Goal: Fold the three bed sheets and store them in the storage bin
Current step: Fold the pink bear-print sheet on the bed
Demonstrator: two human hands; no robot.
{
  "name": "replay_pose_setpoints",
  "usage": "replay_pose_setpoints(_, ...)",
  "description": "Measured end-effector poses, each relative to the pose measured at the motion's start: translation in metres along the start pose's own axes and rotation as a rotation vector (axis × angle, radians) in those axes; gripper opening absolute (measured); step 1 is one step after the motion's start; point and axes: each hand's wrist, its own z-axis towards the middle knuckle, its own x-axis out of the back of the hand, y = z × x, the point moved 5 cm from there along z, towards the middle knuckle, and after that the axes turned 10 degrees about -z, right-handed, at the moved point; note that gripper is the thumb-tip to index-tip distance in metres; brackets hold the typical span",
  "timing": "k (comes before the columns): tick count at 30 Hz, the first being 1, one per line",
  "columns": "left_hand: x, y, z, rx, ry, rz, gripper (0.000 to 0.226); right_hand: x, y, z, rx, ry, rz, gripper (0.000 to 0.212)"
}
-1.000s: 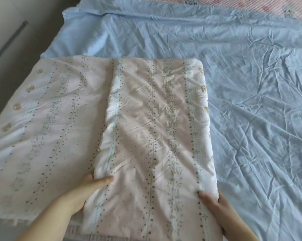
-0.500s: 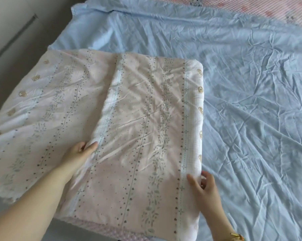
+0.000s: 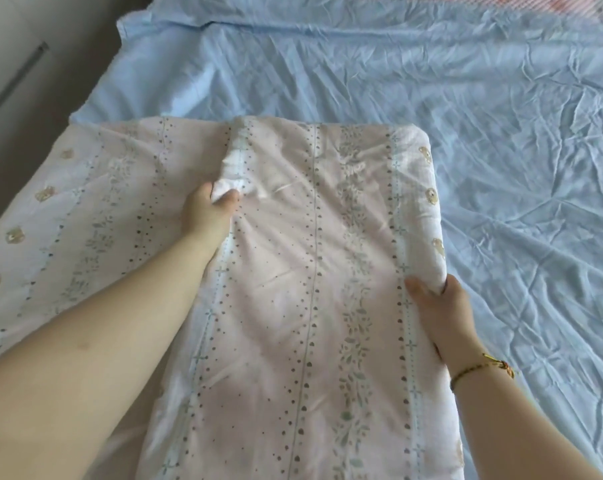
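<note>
A pink bed sheet (image 3: 303, 278) with dotted and leafy stripes lies partly folded on the bed, its folded-over layer in the middle and a single layer spread to the left. My left hand (image 3: 208, 211) pinches the bunched left edge of the folded layer near its far end. At the sheet's right folded edge, about halfway along, my right hand (image 3: 438, 306) grips the thick fold with thumb on top. Under it a wrinkled light blue sheet (image 3: 501, 150) covers the bed. No storage bin is in view.
A pink patterned fabric (image 3: 570, 8) shows at the far right top edge. Left of the bed is a dark floor strip and a pale wall or cabinet (image 3: 12, 64). The blue sheet spreads wide to the right.
Both hands have slid away from me along the pink sheet's edges. My left hand went from resting at the layer's edge to pinching bunched fabric farther up.
</note>
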Motion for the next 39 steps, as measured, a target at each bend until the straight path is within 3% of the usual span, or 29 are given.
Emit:
replay_pose_setpoints(2,-0.002,0.008,0.006,-0.118,0.01,0.122,0.023,-0.004,0.002,0.0,0.004,0.051,-0.005,0.02)
replay_pose_setpoints(6,-0.009,-0.031,-0.002,-0.052,-0.049,0.567,0.036,-0.008,0.008,0.002,-0.024,0.079,-0.073,0.026)
replay_pose_setpoints(11,-0.013,-0.029,-0.013,-0.003,-0.067,0.627,0.055,-0.009,0.008,0.005,-0.05,0.034,-0.088,0.024)
replay_pose_setpoints(13,-0.003,-0.016,-0.023,-0.176,-0.017,0.546,0.062,-0.009,0.007,0.007,-0.063,0.003,-0.079,0.024)
replay_pose_setpoints(15,0.007,-0.007,-0.049,-0.475,-0.013,0.419,0.054,-0.008,0.005,0.009,-0.081,-0.041,-0.077,0.025)
replay_pose_setpoints(18,0.009,-0.043,-0.109,-0.657,-0.283,0.53,0.037,-0.005,0.002,0.01,-0.081,-0.098,-0.056,0.025)
replay_pose_setpoints(21,0.009,-0.084,-0.135,-0.52,-0.501,0.72,0.051,-0.004,0.004,0.004,-0.093,-0.165,0.033,0.024)
replay_pose_setpoints(25,0.006,-0.074,-0.13,-0.397,-0.482,0.889,0.07,0.003,0.015,-0.017,-0.144,-0.317,0.231,0.018)
replay_pose_setpoints(26,0.004,-0.072,-0.134,-0.4,-0.464,0.866,0.075,0.005,0.021,-0.027,-0.158,-0.382,0.277,0.016)
replay_pose_setpoints(28,0.004,-0.068,-0.137,-0.215,-0.518,0.779,0.07,0.002,0.028,-0.044,-0.14,-0.473,0.293,0.016)
replay_pose_setpoints(31,-0.005,-0.045,-0.15,-0.149,-0.415,0.645,0.061,0.005,0.036,-0.06,-0.059,-0.414,0.218,0.02)
replay_pose_setpoints(35,-0.031,-0.007,-0.168,-0.165,-0.403,0.493,0.062,0.045,-0.001,-0.067,0.131,-0.314,0.331,0.015)
replay_pose_setpoints(39,-0.048,0.056,-0.18,-0.31,-0.349,0.366,0.082,0.124,-0.033,-0.074,0.336,-0.187,0.396,0.021)
